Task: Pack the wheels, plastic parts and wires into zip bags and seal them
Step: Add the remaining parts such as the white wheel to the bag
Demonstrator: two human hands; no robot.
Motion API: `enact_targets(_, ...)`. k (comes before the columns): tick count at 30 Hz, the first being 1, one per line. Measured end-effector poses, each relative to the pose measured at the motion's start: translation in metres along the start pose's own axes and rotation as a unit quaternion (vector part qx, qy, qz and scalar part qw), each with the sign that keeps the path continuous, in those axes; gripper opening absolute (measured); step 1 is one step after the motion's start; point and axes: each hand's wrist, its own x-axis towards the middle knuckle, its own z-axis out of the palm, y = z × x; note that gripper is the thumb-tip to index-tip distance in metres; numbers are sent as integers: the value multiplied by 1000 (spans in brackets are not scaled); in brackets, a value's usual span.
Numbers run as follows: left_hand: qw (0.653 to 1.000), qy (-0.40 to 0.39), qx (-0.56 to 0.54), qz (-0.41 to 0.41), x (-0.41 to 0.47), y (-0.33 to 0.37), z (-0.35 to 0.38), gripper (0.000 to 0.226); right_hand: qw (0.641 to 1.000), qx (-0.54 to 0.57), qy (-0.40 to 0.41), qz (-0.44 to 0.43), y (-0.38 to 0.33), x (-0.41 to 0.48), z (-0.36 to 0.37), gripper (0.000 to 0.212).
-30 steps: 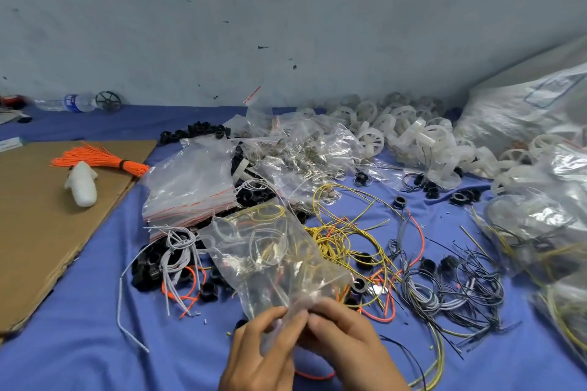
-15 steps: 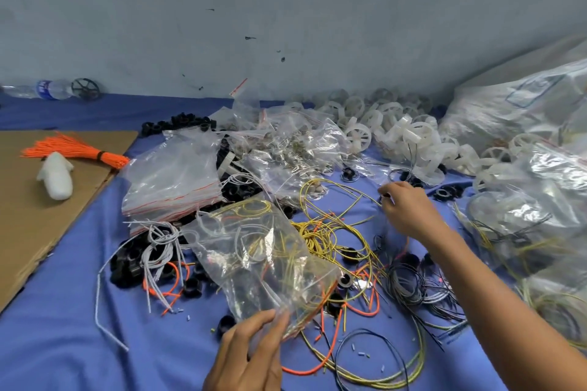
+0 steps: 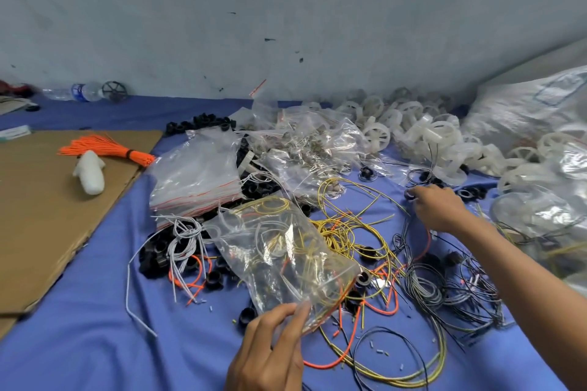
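Observation:
My left hand (image 3: 270, 349) pinches the red-striped mouth edge of a clear zip bag (image 3: 286, 257) that holds yellow and white wires and lies on the blue cloth. My right hand (image 3: 440, 208) is stretched out to the back right, its fingertips curled on a small black plastic ring (image 3: 410, 194). Loose yellow wires (image 3: 343, 228) lie between my hands, and grey and black wire coils (image 3: 444, 289) lie under my right forearm. White wheels (image 3: 422, 140) are heaped along the back. Black plastic parts (image 3: 155, 251) with white and orange wires lie left of the bag.
A stack of empty zip bags (image 3: 197, 174) lies behind the held bag. Brown cardboard (image 3: 47, 216) on the left carries an orange wire bundle (image 3: 104, 149). Filled clear bags (image 3: 540, 209) and a white sack (image 3: 524, 111) crowd the right. A water bottle (image 3: 79, 92) lies by the wall.
My right hand let go of the bag's mouth and reached out to the back right, to a black ring. My left hand kept hold of the bag.

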Motion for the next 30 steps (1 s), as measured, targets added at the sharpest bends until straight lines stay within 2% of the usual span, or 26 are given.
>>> enact_targets(3,1000,-6,-4,-5,0,0,0,37,992,90,80,-26,-12,-25,-21,36)
enact_targets(5,1000,-12,0,3,-2,-3,1,41,974,204,64,-71,-20,-60,-39,28)
enact_targets(6,1000,-13,1,5,-2,-4,1,45,956,276,24,-100,-23,-80,-48,24)
enact_targets(8,1000,-12,3,6,-2,-5,3,52,894,402,-111,-164,-32,-124,-63,22)
enact_targets(10,1000,-12,2,3,-2,-3,4,58,841,427,-247,-223,-47,-160,-70,25)
enact_targets(12,1000,-2,6,4,-2,-2,5,59,810,406,-325,-272,-67,-182,-67,27)
enact_targets(15,999,37,1,9,-3,-2,7,48,805,405,-320,-291,-100,-196,-52,24)
enact_targets(18,998,55,-20,2,-4,0,5,36,814,460,-234,-266,-127,-202,-39,26)
enact_targets(20,998,47,-29,-1,-5,0,5,37,800,495,-222,-257,-140,-207,-35,37)
enact_targets(22,999,42,-35,3,-5,-1,4,36,805,474,-234,-270,-145,-210,-30,41)
enact_targets(24,999,35,-34,5,-5,-1,3,40,820,447,-230,-273,-143,-210,-27,40)
enact_targets(27,999,23,-34,5,-6,-2,3,53,820,456,-237,-253,-136,-206,-29,37)
enact_targets(30,999,14,-42,7,-3,-2,2,53,828,414,-235,-297,-133,-201,-29,34)
